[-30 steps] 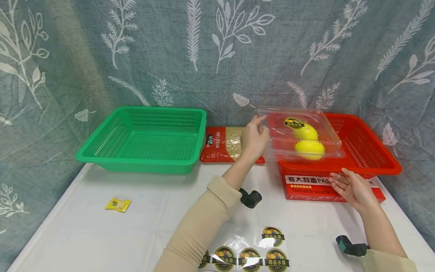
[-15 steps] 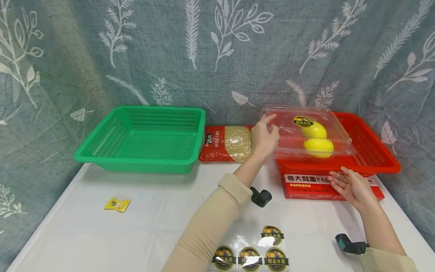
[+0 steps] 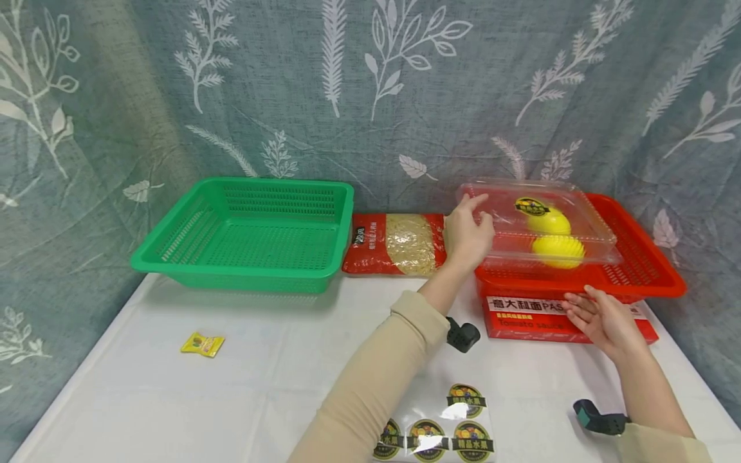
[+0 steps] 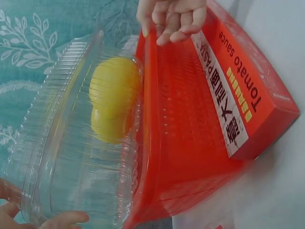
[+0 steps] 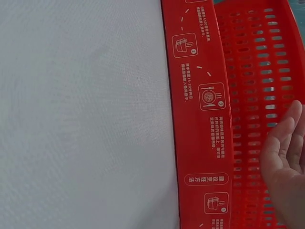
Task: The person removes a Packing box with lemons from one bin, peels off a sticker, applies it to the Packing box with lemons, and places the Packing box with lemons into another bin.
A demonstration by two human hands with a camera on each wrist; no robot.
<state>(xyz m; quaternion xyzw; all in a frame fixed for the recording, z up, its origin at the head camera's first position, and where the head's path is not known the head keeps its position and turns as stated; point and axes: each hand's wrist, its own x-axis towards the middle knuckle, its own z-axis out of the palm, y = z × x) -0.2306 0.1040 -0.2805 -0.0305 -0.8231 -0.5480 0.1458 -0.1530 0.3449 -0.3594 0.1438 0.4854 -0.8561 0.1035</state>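
Observation:
In the head view my left hand (image 3: 470, 235) pinches the left edge of a clear lidded plastic container (image 3: 509, 225), which is over the red basket (image 3: 642, 257). Inside are two yellow lemon-like fruits (image 3: 558, 251), and a round fruit label (image 3: 532, 206) is on the lid. The left wrist view has the container (image 4: 71, 157) tilted, my fingers at its near end. My right hand (image 3: 604, 321) holds the basket's front rim, thumb at the top and fingers below, as the left wrist view also shows.
Beneath the basket lies a red pasta box (image 3: 532, 321). A red bag of pasta (image 3: 399, 247) sits beside a green basket (image 3: 266, 251). Nearer me are a sheet of round stickers (image 3: 428, 437) and a small yellow packet (image 3: 202, 344). A patterned curtain (image 3: 324, 96) hangs behind.
My left hand has shifted right with the clear container, carrying it further over the red basket. The right hand stays at the basket's rim.

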